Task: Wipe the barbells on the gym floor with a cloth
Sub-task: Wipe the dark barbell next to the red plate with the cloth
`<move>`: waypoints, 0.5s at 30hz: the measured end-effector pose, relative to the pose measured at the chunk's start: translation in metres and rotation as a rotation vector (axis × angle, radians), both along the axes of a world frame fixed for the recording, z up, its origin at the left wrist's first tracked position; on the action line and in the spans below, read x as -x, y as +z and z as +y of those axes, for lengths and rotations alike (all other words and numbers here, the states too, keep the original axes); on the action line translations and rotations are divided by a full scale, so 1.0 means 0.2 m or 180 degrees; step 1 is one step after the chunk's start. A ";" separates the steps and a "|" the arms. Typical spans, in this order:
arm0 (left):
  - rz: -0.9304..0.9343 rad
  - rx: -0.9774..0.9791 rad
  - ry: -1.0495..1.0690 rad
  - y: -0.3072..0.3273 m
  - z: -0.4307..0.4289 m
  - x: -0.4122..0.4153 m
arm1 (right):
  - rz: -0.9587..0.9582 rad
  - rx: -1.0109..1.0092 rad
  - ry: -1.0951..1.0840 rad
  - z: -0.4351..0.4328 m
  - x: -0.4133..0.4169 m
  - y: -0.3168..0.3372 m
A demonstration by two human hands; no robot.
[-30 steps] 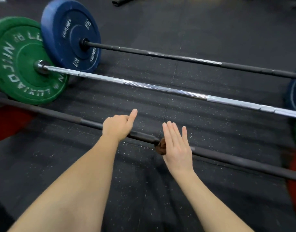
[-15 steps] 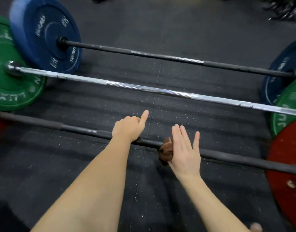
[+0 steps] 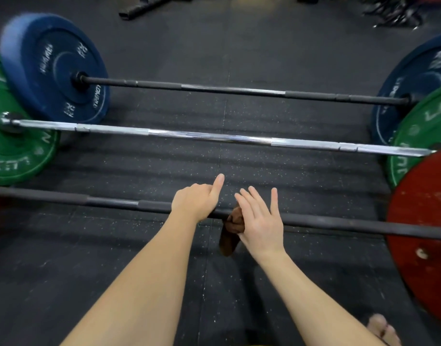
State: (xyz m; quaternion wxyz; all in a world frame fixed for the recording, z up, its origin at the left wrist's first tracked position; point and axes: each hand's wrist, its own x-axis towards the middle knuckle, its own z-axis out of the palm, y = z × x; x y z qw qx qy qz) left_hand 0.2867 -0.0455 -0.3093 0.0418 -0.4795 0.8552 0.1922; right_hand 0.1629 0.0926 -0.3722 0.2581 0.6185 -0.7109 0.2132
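Three barbells lie side by side on the black rubber floor. The nearest one is a dark bar (image 3: 114,202) with a red plate (image 3: 424,233) at its right end. My left hand (image 3: 195,204) is curled over this bar, thumb pointing forward. Just to its right, my right hand (image 3: 260,221) presses a brown cloth (image 3: 230,236) against the bar, fingers stretched out. The cloth's tail hangs below the bar. Beyond lie a chrome bar (image 3: 214,137) and a far black bar (image 3: 239,90).
Blue (image 3: 54,68) and green (image 3: 14,156) plates stand at the left, green (image 3: 419,126) and blue (image 3: 409,78) ones at the right. A black rack foot (image 3: 144,6) and a heap of dark equipment (image 3: 394,11) lie at the back. A bare foot (image 3: 381,328) shows bottom right.
My view has swung to the right, bringing the right-hand plates into sight. Both hands stay on the nearest bar, closer together. More of the cloth now hangs below the bar.
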 end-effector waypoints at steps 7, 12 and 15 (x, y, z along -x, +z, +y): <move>-0.0181 -0.0332 -0.0510 -0.01 0.06 0.20 | 0.0059 -0.0076 -0.0384 0.32 0.40 -0.02; -0.0235 -0.0468 -0.0507 0.00 0.07 0.24 | -0.0176 -0.0039 -0.0381 0.33 0.42 -0.03; -0.0225 -0.0527 -0.0436 0.00 0.08 0.24 | -0.0384 0.0072 -0.0347 0.26 0.32 -0.03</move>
